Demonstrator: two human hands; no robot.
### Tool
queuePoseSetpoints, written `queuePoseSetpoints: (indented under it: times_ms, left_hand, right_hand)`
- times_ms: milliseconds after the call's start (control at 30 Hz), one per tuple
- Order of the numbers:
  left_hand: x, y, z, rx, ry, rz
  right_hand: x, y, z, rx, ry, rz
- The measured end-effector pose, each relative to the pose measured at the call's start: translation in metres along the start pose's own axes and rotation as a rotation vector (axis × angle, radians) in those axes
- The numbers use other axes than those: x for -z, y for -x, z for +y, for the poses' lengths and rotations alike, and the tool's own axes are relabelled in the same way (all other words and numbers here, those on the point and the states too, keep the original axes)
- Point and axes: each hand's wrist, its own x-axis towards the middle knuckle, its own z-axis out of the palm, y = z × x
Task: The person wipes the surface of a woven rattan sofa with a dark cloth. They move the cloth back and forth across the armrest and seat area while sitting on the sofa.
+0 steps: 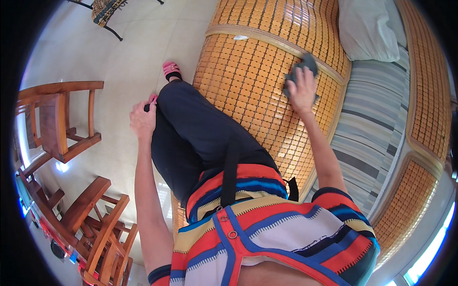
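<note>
My right hand (303, 87) presses down on a dark grey cloth (310, 62), its edges spread out around my fingers. Cloth and hand lie on a seat mat of tan bamboo tiles (247, 78), close to the mat's bound seam (264, 35). The cloth and fingers are slightly blurred. Out to the left, my left hand (142, 118) is by my left knee, fingers curled, with a small dark patch at the fingertips; what that patch is cannot be made out.
A striped sofa cover (368, 125) and pale cushion (368, 32) lie beyond the mat. More bamboo mat (429, 82) covers the backrest. At left stand a wooden chair (53, 125) and other wooden furniture (86, 203). A small white tag (240, 37) lies by the seam.
</note>
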Motion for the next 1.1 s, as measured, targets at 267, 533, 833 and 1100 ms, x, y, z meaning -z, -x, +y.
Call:
queuePoseSetpoints:
  times_ms: [267, 533, 833, 1100]
  left_hand:
    - [0.011, 0.003, 0.007, 0.010, 0.045, 0.004]
    - [0.009, -0.001, 0.009, 0.035, -0.020, -0.057]
    - [0.011, 0.000, 0.008, 0.054, 0.016, -0.030]
    - [0.007, 0.002, -0.009, 0.062, 0.030, -0.008]
  right_hand:
    - [0.003, 0.085, 0.105, -0.546, 0.227, -0.024]
    - [-0.011, 0.000, -0.095, -0.073, -0.060, -0.108]
    - [-0.061, -0.119, -0.183, 0.389, -0.038, -0.151]
    - [0.001, -0.025, -0.184, 0.745, -0.303, -0.411]
